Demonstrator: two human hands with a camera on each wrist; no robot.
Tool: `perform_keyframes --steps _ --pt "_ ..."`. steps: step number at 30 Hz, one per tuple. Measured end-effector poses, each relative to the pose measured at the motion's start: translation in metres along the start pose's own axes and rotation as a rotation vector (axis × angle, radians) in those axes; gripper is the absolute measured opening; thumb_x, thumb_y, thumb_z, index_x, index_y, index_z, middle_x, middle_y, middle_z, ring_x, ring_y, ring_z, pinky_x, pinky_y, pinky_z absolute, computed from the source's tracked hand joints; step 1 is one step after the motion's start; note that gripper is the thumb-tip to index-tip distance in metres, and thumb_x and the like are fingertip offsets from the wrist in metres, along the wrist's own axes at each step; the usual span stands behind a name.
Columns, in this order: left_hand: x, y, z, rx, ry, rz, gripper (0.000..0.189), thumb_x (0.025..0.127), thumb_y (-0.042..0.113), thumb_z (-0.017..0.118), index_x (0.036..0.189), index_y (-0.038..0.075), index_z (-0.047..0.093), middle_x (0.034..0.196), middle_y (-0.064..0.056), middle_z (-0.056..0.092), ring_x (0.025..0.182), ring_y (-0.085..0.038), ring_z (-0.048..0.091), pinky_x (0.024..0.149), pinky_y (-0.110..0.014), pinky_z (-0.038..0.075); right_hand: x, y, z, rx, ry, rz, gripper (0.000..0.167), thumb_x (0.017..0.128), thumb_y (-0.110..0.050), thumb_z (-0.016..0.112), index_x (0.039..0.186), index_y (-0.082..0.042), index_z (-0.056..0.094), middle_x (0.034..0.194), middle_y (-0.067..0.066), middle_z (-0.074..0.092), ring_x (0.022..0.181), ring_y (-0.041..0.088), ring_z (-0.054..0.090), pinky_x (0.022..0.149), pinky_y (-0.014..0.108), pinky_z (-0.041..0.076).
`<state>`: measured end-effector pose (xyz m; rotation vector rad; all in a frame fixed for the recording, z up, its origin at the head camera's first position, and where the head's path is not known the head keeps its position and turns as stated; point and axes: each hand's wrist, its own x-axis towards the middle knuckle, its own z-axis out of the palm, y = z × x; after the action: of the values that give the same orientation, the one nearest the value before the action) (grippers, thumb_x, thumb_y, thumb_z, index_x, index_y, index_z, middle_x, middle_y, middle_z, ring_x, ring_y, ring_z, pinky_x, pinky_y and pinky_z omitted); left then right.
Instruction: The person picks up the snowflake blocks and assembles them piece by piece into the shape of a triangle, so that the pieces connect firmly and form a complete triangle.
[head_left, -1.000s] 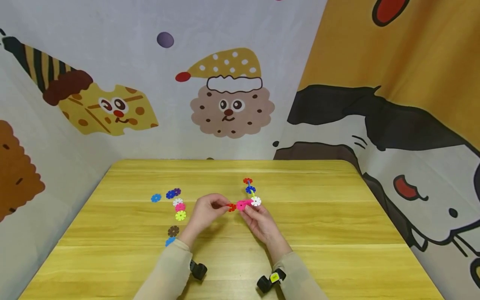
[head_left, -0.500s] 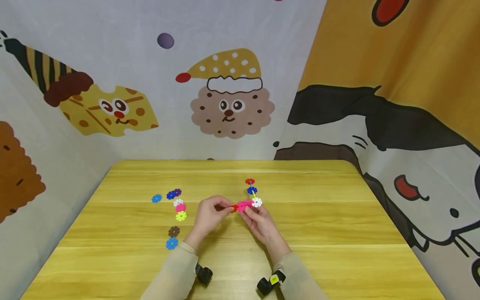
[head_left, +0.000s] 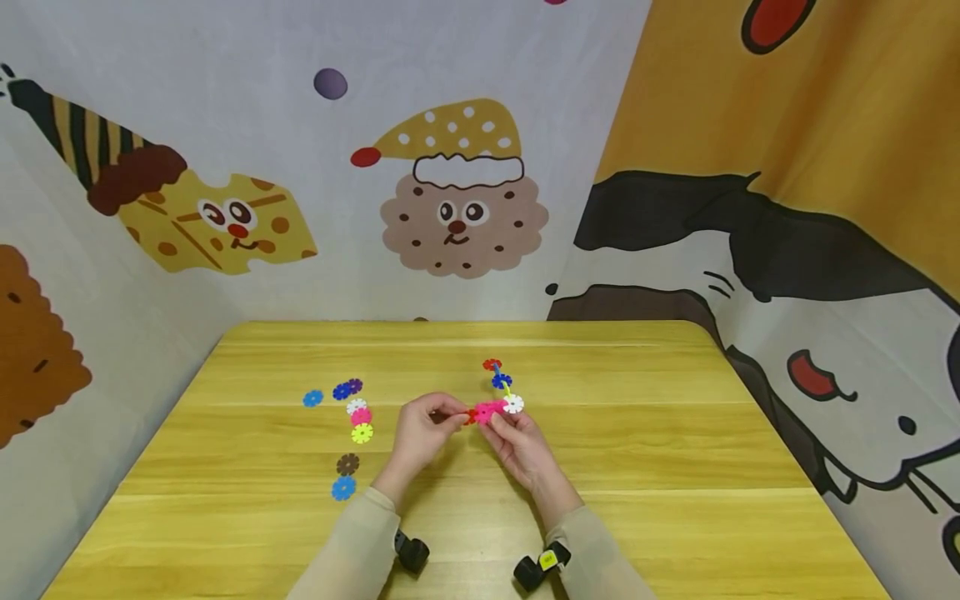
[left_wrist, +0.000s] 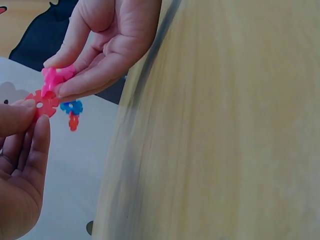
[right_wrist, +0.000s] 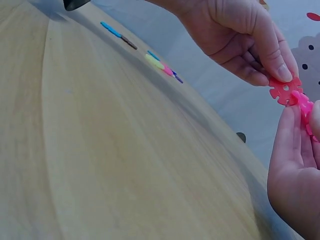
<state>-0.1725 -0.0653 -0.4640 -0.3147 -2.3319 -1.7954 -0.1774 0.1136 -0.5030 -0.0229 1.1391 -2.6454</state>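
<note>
My left hand [head_left: 423,429] pinches a red notched snowflake disc [left_wrist: 48,104] between thumb and fingers. Its edge meets a pink snowflake disc [right_wrist: 303,104] at a notch; how deep it sits I cannot tell. My right hand [head_left: 525,450] holds the pink part [head_left: 486,412] of a linked chain. From there the chain runs through a white disc [head_left: 513,404], a yellow-green disc seen edge-on, and a dark blue disc [head_left: 502,381] to another red disc [head_left: 491,365] at the far end. Both hands are above the table's middle.
On the wooden table [head_left: 660,433], loose discs lie left of my hands: light blue [head_left: 312,398], dark blue [head_left: 341,391], purple [head_left: 356,385], white [head_left: 356,406], pink [head_left: 362,417], yellow-green [head_left: 362,433], brown [head_left: 348,464], and another light blue [head_left: 343,488]. A printed curtain [head_left: 465,300] hangs behind.
My left hand has moved slightly right, bringing the red disc against the pink one. The chain's far end swung right, then back left. My right hand has stayed nearly still.
</note>
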Motion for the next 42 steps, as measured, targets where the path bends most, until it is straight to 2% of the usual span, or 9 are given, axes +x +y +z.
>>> perform_keyframes --steps 6,9,12,15,20,27,32,37,42 --pt "0.001 0.0 0.002 0.021 0.043 0.049 0.01 0.082 -0.004 0.077 0.085 0.005 0.074 0.081 -0.004 0.071 0.073 -0.016 0.065 0.068 -0.027 0.055 0.001 0.002 -0.001 -0.04 -0.091 -0.02 0.028 0.101 0.008 0.045 0.127 0.004 0.051 0.116 0.01 0.064 0.106 0.02 0.065 0.103 0.035 0.044" --pt "0.001 -0.002 0.005 0.023 0.067 0.079 0.01 0.081 -0.005 0.077 0.084 0.005 0.075 0.081 -0.005 0.071 0.073 -0.016 0.065 0.068 -0.027 0.055 0.002 0.003 -0.001 -0.082 -0.132 -0.007 0.026 0.101 0.007 0.045 0.124 0.002 0.055 0.116 0.009 0.063 0.107 0.021 0.064 0.105 0.038 0.042" --pt "0.001 -0.003 0.008 0.034 0.081 0.104 0.011 0.081 -0.005 0.078 0.084 0.006 0.075 0.081 -0.003 0.071 0.074 -0.015 0.065 0.068 -0.027 0.055 0.003 0.004 0.0 -0.103 -0.155 0.007 0.023 0.102 0.004 0.046 0.113 -0.004 0.064 0.111 0.008 0.066 0.104 0.02 0.065 0.104 0.038 0.044" --pt "0.001 -0.004 0.01 0.034 0.088 0.119 0.012 0.081 -0.005 0.078 0.084 0.006 0.075 0.081 -0.004 0.071 0.075 -0.016 0.065 0.069 -0.027 0.055 0.003 0.006 0.002 -0.106 -0.158 0.014 0.025 0.103 0.0 0.045 0.105 -0.009 0.068 0.105 0.006 0.068 0.1 0.017 0.065 0.101 0.034 0.047" --pt "0.0 -0.005 0.012 0.025 0.081 0.124 0.012 0.08 -0.006 0.078 0.083 0.006 0.076 0.083 -0.006 0.071 0.078 -0.017 0.066 0.072 -0.028 0.056 0.003 0.007 0.006 -0.091 -0.114 0.024 0.03 0.105 -0.002 0.042 0.098 -0.01 0.07 0.099 0.004 0.071 0.094 0.014 0.067 0.094 0.029 0.051" --pt "-0.001 -0.007 0.005 0.034 0.022 0.082 0.012 0.083 -0.002 0.078 0.089 0.008 0.077 0.088 -0.002 0.071 0.082 -0.017 0.066 0.075 -0.029 0.056 0.004 0.006 0.007 -0.084 -0.072 0.044 0.031 0.105 -0.003 0.044 0.091 -0.012 0.07 0.093 0.003 0.072 0.09 0.013 0.068 0.091 0.027 0.053" --pt "-0.006 -0.009 -0.019 0.081 0.011 0.043 0.01 0.085 0.002 0.077 0.093 0.006 0.077 0.092 -0.003 0.072 0.084 -0.02 0.067 0.077 -0.03 0.055 0.004 0.006 0.005 -0.067 -0.05 0.037 0.026 0.104 -0.002 0.046 0.091 -0.01 0.067 0.092 0.004 0.072 0.088 0.015 0.068 0.09 0.028 0.054" --pt "-0.012 -0.018 -0.057 0.157 0.017 0.0 0.009 0.086 0.004 0.076 0.095 0.006 0.077 0.093 -0.003 0.073 0.083 -0.018 0.066 0.075 -0.028 0.055 0.004 0.006 0.004 -0.06 -0.059 0.033 0.025 0.104 -0.002 0.046 0.091 -0.01 0.066 0.093 0.005 0.072 0.089 0.016 0.069 0.089 0.028 0.054" --pt "-0.018 -0.03 -0.096 0.238 -0.046 -0.009 0.013 0.088 0.006 0.075 0.101 0.004 0.075 0.097 -0.003 0.073 0.085 -0.017 0.066 0.075 -0.028 0.054 0.005 0.007 0.003 -0.062 -0.072 0.024 0.025 0.103 -0.001 0.047 0.092 -0.011 0.067 0.093 0.005 0.072 0.089 0.016 0.069 0.089 0.028 0.054"
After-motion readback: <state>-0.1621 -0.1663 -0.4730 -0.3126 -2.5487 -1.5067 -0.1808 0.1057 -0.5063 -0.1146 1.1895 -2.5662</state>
